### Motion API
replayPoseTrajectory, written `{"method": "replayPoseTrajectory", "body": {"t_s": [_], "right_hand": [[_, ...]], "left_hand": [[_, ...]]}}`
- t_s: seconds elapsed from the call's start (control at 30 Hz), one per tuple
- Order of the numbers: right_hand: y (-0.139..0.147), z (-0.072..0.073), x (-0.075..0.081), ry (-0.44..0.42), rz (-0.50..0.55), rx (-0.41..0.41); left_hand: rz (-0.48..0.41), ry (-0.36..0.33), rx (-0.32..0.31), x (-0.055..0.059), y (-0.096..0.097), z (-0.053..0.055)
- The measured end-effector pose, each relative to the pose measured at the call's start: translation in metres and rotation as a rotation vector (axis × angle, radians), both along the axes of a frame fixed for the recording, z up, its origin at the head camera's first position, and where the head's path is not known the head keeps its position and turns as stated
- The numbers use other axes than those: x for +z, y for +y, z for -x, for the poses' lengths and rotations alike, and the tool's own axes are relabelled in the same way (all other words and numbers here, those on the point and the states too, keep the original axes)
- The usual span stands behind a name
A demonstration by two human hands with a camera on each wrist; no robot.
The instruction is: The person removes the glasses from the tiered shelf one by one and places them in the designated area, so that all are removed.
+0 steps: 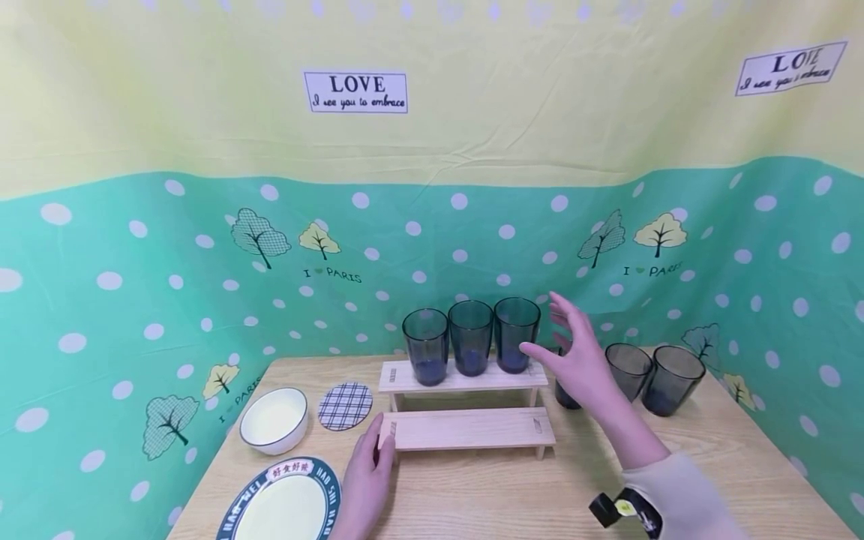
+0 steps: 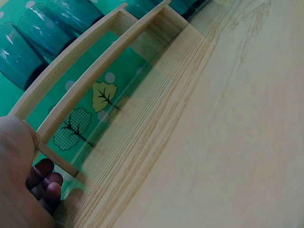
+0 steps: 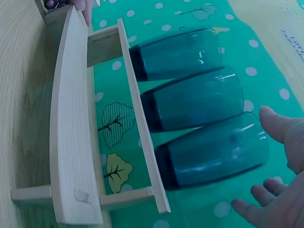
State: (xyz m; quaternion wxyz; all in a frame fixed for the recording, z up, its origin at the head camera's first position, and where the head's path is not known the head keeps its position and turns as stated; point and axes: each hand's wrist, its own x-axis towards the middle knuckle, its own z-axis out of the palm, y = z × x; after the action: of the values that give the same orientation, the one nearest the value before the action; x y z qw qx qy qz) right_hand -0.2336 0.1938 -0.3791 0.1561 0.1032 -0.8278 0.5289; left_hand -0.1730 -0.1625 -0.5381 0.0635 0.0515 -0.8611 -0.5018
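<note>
Racking glasses, I judge: my right hand wide, left hand gripping the rack (near-left end); next probably needs a right-side glass.

Pale sleeve, black wristband with yellow label

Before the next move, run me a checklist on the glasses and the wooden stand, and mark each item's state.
1. Left grip holding the wooden stand at the left end of its lower shelf: ok.
2. Three glasses upright on the upper shelf: ok.
3. Right grip open by the rightmost glass on that shelf: ok.
4. Right grip touching that glass or just clear of it: cannot tell.
5. Lower shelf bare along its visible top: ok.
6. Table glass behind the right grip fully in sight: not ok; it is mostly hidden in the head view.
</note>
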Motion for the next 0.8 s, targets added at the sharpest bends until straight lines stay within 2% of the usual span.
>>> {"method": "replayPoseTrajectory", "body": {"t_s": [0.27, 0.63, 0.8], "right_hand": [[-0.014, 0.015, -0.005, -0.03, 0.014, 0.036], [-0.023, 0.024, -0.006, -0.102, -0.048, 0.003], [-0.024, 0.027, -0.01, -0.126, -0.046, -0.002]], "left_hand": [[-0.005, 0.01, -0.004, 0.002, 0.0, -0.001], [-0.007, 0.017, -0.003, 0.0, 0.001, 0.0], [-0.006, 0.02, -0.007, 0.0, 0.001, 0.0]]}}
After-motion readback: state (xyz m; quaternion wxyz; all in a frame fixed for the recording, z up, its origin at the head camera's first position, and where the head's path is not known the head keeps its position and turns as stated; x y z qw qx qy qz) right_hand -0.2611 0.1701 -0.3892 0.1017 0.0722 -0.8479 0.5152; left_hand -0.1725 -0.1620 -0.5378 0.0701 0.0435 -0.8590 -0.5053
